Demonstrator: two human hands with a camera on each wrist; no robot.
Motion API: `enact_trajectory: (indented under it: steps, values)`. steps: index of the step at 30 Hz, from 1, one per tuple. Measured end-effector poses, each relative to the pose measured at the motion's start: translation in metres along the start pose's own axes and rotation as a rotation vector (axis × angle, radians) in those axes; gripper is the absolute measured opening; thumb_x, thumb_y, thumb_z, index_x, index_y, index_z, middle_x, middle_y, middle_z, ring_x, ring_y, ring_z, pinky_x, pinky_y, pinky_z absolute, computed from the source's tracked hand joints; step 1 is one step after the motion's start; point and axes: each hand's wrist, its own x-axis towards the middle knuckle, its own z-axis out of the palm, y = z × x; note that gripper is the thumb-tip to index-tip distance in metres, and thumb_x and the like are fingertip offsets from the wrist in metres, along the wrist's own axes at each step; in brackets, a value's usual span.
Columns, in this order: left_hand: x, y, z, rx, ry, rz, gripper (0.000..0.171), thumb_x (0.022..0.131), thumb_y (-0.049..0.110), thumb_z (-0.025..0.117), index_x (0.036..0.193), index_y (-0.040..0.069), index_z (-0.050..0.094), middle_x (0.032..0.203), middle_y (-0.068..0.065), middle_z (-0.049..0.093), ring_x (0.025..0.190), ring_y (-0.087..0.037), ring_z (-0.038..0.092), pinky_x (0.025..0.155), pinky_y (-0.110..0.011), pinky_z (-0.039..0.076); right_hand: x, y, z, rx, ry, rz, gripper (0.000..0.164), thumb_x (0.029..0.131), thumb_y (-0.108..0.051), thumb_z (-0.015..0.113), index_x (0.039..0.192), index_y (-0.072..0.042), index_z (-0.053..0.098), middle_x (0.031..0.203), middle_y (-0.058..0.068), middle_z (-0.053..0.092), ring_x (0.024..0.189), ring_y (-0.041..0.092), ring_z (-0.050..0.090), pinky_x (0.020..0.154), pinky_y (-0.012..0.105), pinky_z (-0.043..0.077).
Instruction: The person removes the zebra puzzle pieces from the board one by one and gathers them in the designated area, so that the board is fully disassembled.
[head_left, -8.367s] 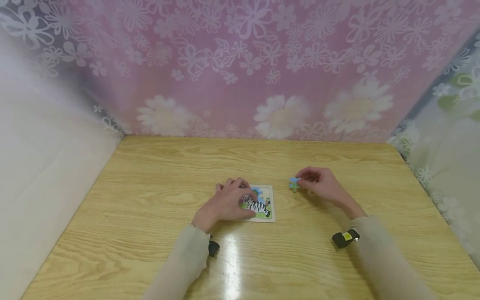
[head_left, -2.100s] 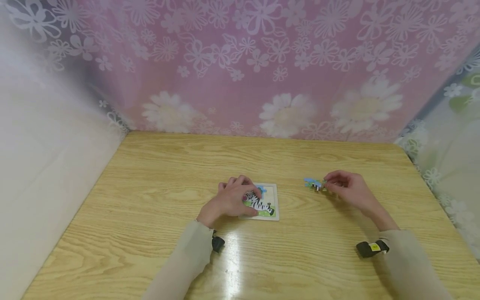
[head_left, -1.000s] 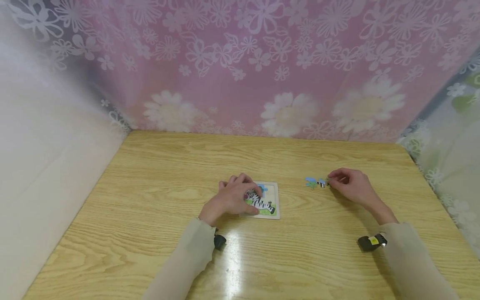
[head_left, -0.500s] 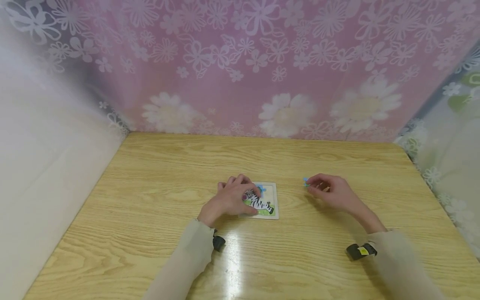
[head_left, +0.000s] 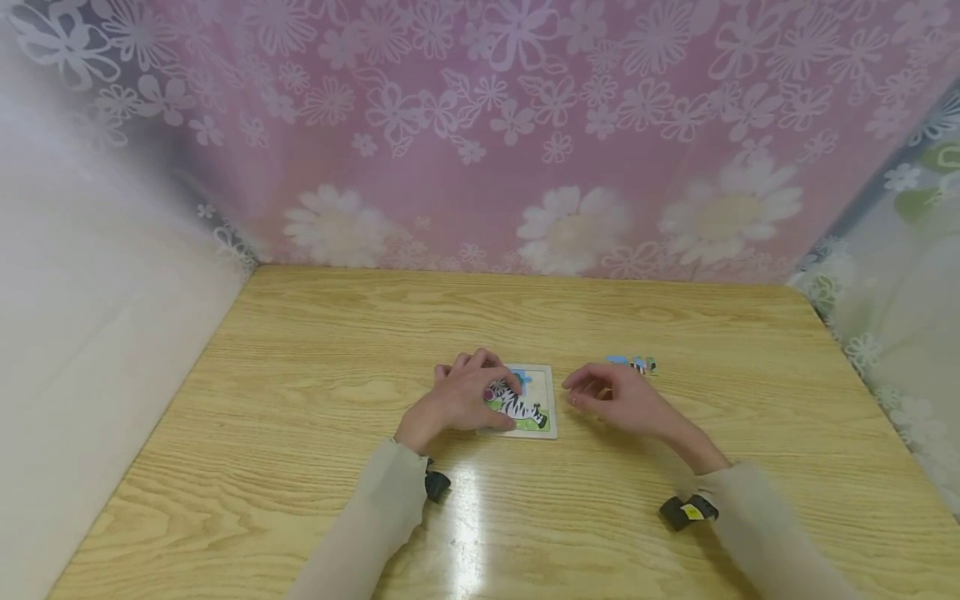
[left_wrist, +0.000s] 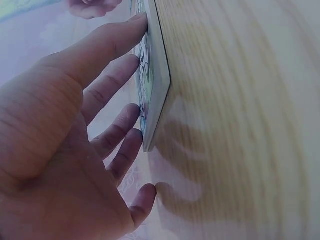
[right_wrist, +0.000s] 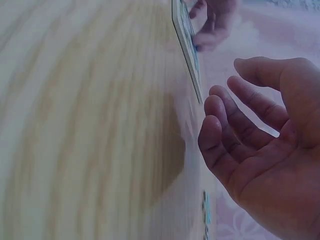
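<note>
A small square jigsaw puzzle board (head_left: 552,404) with a zebra picture and a pale frame lies on the table. My left hand (head_left: 457,402) spreads over its left part, hiding it; in the left wrist view the thumb and several fingertips (left_wrist: 131,61) touch the board's face, while the little finger reaches the table beside it. Just right of the board hovers my right hand (head_left: 618,402), its fingers loosely bent. Nothing shows between its thumb and fingers (right_wrist: 245,120) in the right wrist view. The board's upper right area is bare and pale.
Several loose puzzle pieces (head_left: 643,365), blue, green and striped, lie behind and right of my right hand. The wooden table (head_left: 300,333) meets a pink flowered curtain (head_left: 450,167) at the back and pale cloth on both sides.
A second ago my right hand was at the loose pieces; it has moved left toward the board, leaving them in a row. Earlier it held a blue-green piece. My left hand stays on the board.
</note>
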Motion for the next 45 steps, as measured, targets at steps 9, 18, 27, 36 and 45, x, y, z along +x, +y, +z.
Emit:
enact_trajectory:
  steps: [9,18,27,36,45]
  values:
    - [0.002,0.000,0.000,0.006,0.002,0.000,0.039,0.084,0.045,0.084,0.118,0.040,0.066,0.145,0.004,0.044,0.132,-0.029,0.037,0.102,-0.055,0.025,0.009,-0.009,0.014,-0.060,-0.060,-0.055,0.019,0.092,-0.019,0.077,0.109,-0.013,0.073,0.090,-0.003,0.069,0.080,0.008,0.061,0.072,0.023,0.052]
    - [0.004,0.000,0.000,0.000,0.002,0.002,0.040,0.083,0.043,0.085,0.118,0.038,0.067,0.147,0.002,0.044,0.135,-0.030,0.036,0.103,-0.056,0.025,0.016,-0.013,0.024,-0.133,-0.112,-0.070,0.024,0.089,-0.021,0.079,0.112,-0.017,0.073,0.088,0.000,0.058,0.071,0.009,0.047,0.066,0.024,0.042]
    - [0.005,0.000,0.001,0.005,0.010,-0.004,0.039,0.083,0.043,0.085,0.117,0.039,0.067,0.147,0.003,0.045,0.135,-0.030,0.037,0.102,-0.055,0.026,0.018,-0.017,0.027,-0.144,-0.104,-0.068,0.020,0.087,-0.018,0.080,0.106,-0.013,0.073,0.087,0.003,0.059,0.072,0.010,0.047,0.066,0.023,0.041]
    - [0.003,0.003,-0.001,-0.012,0.020,-0.002,0.037,0.083,0.040,0.086,0.115,0.037,0.069,0.143,0.001,0.047,0.129,-0.030,0.039,0.100,-0.056,0.026,0.018,-0.022,0.030,-0.147,-0.113,-0.022,0.020,0.088,-0.016,0.079,0.104,-0.009,0.070,0.087,0.002,0.058,0.072,0.011,0.046,0.066,0.023,0.039]
    - [0.003,0.006,0.001,-0.019,0.029,-0.033,0.036,0.082,0.040,0.086,0.114,0.037,0.069,0.141,0.002,0.046,0.128,-0.028,0.039,0.099,-0.054,0.025,0.016,-0.024,0.032,-0.120,-0.117,-0.010,0.021,0.089,-0.013,0.078,0.106,-0.007,0.068,0.089,0.005,0.057,0.073,0.012,0.046,0.067,0.024,0.039]
